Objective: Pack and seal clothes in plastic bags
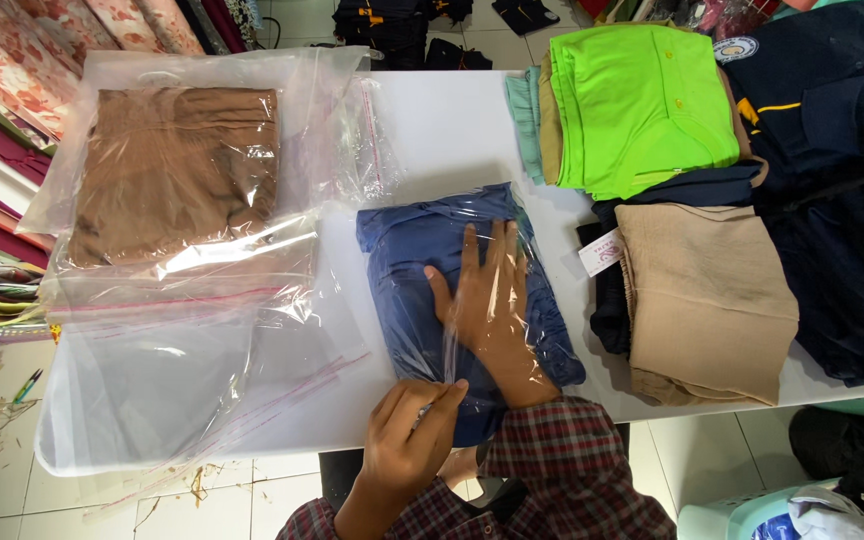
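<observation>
Blue folded garment lies at the centre of a white table, partly inside a clear plastic bag; the person's right hand is pushed into that bag, lying flat and fully open on the cloth, fingers together and pointing toward twelve o'clock, gripping nothing. At six o'clock from the garment, the left hand is curled nearly closed, fingertips pinching the near edge of the plastic at the table's rim. At ten o'clock lies a bagged brown garment on empty clear bags; at two o'clock sits a green folded shirt, at three a beige one.
</observation>
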